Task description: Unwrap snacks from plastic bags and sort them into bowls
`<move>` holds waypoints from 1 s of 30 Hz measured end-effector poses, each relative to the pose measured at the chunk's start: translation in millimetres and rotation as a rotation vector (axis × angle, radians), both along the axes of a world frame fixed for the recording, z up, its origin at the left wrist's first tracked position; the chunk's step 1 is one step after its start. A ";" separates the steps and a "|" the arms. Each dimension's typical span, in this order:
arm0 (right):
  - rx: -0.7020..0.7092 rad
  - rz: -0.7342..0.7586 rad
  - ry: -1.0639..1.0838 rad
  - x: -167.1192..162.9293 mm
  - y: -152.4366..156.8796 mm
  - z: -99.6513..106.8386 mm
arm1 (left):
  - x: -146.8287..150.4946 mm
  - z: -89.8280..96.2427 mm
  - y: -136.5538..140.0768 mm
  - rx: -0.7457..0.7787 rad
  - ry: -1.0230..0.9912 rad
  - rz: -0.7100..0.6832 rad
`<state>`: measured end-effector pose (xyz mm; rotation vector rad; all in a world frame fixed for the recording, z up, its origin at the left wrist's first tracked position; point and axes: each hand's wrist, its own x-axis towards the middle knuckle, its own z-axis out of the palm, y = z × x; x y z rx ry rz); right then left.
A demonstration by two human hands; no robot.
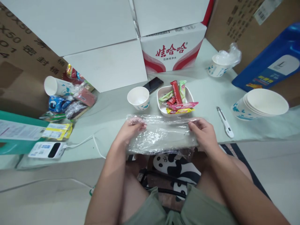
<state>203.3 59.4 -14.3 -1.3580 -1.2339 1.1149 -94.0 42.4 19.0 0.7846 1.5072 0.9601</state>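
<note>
A sheet of plastic wrap (161, 136) is held stretched at centre frame, pinched at its upper corners by the left hand (130, 129) and right hand (203, 132); a dish of snacks (175, 98) sits just above it, beside a paper cup (138, 97)

Ahead of us the white dish (161, 107) of snack bars and a paper cup (138, 97) block the centre. Open table between dish and utility knife (225, 122). Bowl stack (262, 104) crowds far right, snack packets (70, 97) far left; cable (93, 142) crosses near-left edge.
</note>
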 end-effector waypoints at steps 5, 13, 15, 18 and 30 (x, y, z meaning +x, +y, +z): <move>-0.080 0.034 0.133 -1.8 -5.2 -4.7 | 1.1 0.0 5.2 0.037 0.065 0.121; -0.081 0.129 0.095 -1.1 -20.1 4.0 | 4.1 8.7 -9.2 0.313 -0.054 0.186; -0.167 0.134 0.112 0.2 -19.6 6.6 | 4.1 10.6 -10.1 0.279 -0.052 0.193; -0.214 0.102 0.193 3.2 -17.7 8.3 | 2.9 12.7 -7.7 0.229 -0.072 0.180; -0.238 -0.029 0.277 16.1 -8.6 5.4 | -7.1 11.2 -7.1 0.090 -0.142 0.137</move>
